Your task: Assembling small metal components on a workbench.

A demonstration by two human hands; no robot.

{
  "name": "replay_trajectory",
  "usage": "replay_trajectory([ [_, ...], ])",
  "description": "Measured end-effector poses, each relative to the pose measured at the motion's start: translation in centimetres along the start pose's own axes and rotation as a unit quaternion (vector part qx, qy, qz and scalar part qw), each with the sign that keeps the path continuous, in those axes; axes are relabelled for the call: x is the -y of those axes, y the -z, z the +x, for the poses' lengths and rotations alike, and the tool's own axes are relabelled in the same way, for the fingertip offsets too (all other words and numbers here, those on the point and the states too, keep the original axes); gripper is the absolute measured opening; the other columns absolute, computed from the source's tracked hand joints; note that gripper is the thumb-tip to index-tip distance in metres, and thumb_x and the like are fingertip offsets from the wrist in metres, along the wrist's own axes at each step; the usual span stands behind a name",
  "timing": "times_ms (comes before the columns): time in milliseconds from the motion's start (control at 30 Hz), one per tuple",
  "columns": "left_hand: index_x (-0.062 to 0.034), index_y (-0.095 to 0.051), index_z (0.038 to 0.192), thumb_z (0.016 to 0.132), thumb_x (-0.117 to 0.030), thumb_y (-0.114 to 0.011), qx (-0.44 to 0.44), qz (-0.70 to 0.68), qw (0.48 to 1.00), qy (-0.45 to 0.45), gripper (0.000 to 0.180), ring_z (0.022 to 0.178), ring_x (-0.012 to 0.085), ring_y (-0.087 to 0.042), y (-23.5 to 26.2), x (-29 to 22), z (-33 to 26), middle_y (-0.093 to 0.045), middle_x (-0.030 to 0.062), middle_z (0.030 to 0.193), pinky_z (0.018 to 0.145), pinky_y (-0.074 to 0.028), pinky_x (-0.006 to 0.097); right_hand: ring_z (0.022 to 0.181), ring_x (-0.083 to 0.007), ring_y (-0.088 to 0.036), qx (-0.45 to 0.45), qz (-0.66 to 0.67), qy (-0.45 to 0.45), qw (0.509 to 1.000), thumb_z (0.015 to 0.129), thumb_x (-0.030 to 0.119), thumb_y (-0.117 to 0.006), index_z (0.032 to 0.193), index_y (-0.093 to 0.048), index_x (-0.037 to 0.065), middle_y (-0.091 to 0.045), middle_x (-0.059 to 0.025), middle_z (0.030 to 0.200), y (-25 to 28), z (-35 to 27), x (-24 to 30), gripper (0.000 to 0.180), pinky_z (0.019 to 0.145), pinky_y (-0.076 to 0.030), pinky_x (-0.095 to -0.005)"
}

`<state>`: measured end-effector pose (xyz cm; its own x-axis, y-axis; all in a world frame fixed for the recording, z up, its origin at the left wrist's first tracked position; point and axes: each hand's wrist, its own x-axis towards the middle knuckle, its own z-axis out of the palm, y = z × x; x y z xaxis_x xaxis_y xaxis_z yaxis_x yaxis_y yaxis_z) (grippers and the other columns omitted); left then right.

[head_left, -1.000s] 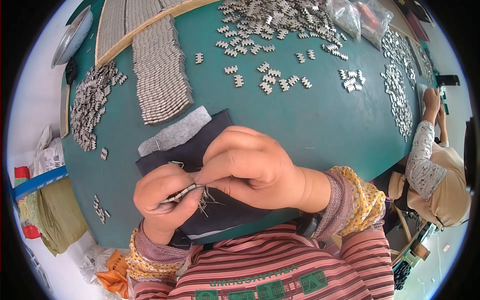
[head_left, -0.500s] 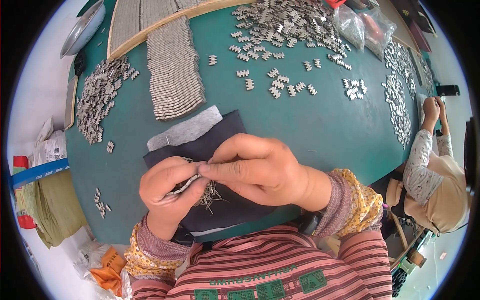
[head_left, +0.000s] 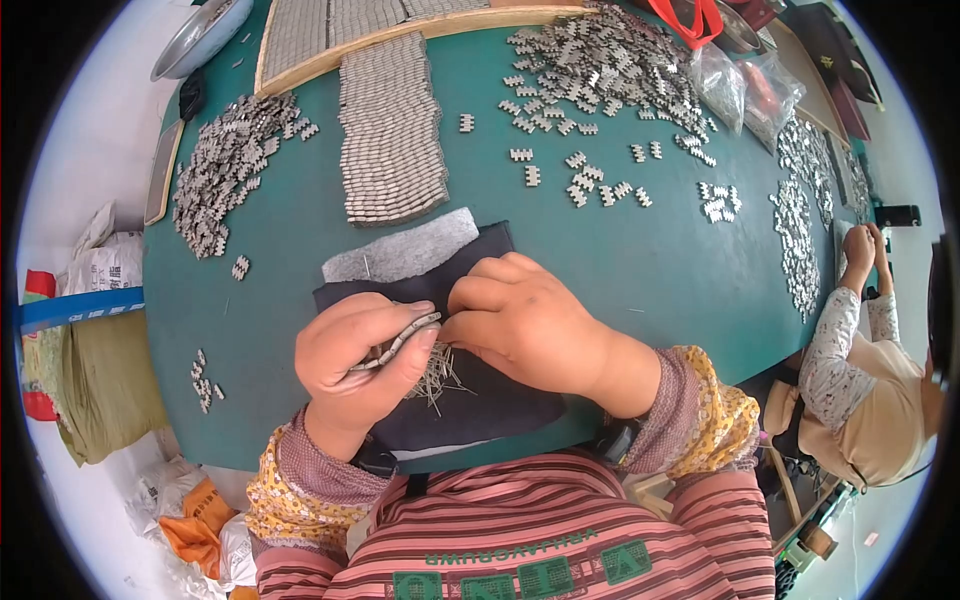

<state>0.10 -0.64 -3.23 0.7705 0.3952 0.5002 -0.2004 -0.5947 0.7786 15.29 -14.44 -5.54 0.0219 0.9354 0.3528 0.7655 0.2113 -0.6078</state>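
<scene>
A broad green-topped bench (head_left: 620,260) fills the view. At its far edge lies a long wooden-framed tray (head_left: 400,30) packed with rows of grey metal links. Next to it, a woven mat of joined grey metal links (head_left: 392,130) runs from the far edge toward the middle. A loose heap of small grey metal link pieces (head_left: 228,165) lies near the far left corner, and a larger scatter of the same pieces (head_left: 600,65) spreads toward the far right. At the right edge another person's sleeve (head_left: 835,350) reaches onto the bench.

At the near edge lies a dark navy felt cloth (head_left: 480,410), with a pale grey felt strip (head_left: 405,250) touching its far side. On the cloth, under the hands, sits a small bundle of thin metal pins (head_left: 435,370).

The left hand (head_left: 360,365) is curled, its fingers pinching a short curved strip of joined grey metal links (head_left: 400,340) above the cloth. The right hand (head_left: 530,320) meets that strip's upper end, fingers pressed together at its tip; what they pinch cannot be told.
</scene>
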Motion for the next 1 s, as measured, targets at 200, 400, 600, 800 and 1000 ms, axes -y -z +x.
replay_trajectory([
  [200, 0.0028, -0.070, 0.090, 0.074, 0.002, -0.075, 0.003, 0.007, 1.000, 0.004, 0.017, 0.059, 0.0137, -0.058, -0.2, 0.0, 0.0, -0.065, 0.0081, 0.073, 0.053, -0.044, 0.025, 0.087, -0.0219, -0.057, -0.031, -0.007, 0.012, 0.999, 0.070, 0.009, -0.071, 0.092, -0.069, 0.012, -0.061, 0.0001, 0.091, 0.0, -0.2, -0.3, 0.023, 0.077, -0.045, -0.0358],
  [400, 0.0026, -0.070, 0.090, 0.075, 0.002, -0.075, 0.005, 0.003, 1.000, 0.007, 0.016, 0.057, 0.0117, -0.056, -0.2, 0.0, 0.1, -0.065, 0.0077, 0.072, 0.051, -0.042, 0.023, 0.073, -0.0209, -0.062, -0.094, -0.012, 0.000, 0.995, 0.070, 0.007, -0.071, 0.093, -0.069, 0.012, -0.064, -0.0013, 0.086, 0.0, -0.3, 0.0, 0.023, 0.064, -0.047, -0.0332],
  [600, 0.0024, -0.069, 0.090, 0.076, 0.002, -0.074, 0.004, 0.003, 1.000, 0.012, 0.015, 0.056, 0.0102, -0.054, -0.2, -0.1, 0.2, -0.064, 0.0067, 0.070, 0.050, -0.040, 0.022, 0.069, -0.0248, -0.064, -0.120, 0.077, -0.011, 0.990, 0.072, -0.001, -0.071, 0.097, -0.069, 0.008, -0.064, -0.0049, 0.085, 0.0, -0.1, 0.0, 0.027, 0.059, -0.051, -0.0333],
  [800, 0.0025, -0.069, 0.090, 0.076, 0.002, -0.074, 0.007, 0.004, 1.000, 0.013, 0.015, 0.056, 0.0106, -0.054, -0.3, 0.0, 0.3, -0.063, 0.0066, 0.070, 0.050, -0.040, 0.023, 0.073, -0.0254, -0.065, -0.129, 0.100, -0.032, 0.986, 0.072, -0.006, -0.069, 0.097, -0.069, 0.005, -0.064, -0.0077, 0.087, 0.2, -0.1, 0.2, 0.027, 0.061, -0.052, -0.0318],
  [1000, 0.0018, -0.070, 0.089, 0.075, 0.002, -0.075, 0.050, -0.006, 0.998, 0.049, 0.015, 0.056, 0.0126, -0.057, -0.8, -0.1, 0.5, -0.063, 0.0068, 0.069, 0.050, -0.042, 0.024, 0.078, -0.0253, -0.065, -0.219, 0.151, -0.027, 0.964, 0.074, -0.003, -0.070, 0.092, -0.065, 0.007, -0.063, -0.0054, 0.085, 0.9, 0.1, 0.5, 0.022, 0.065, -0.052, -0.0332],
])
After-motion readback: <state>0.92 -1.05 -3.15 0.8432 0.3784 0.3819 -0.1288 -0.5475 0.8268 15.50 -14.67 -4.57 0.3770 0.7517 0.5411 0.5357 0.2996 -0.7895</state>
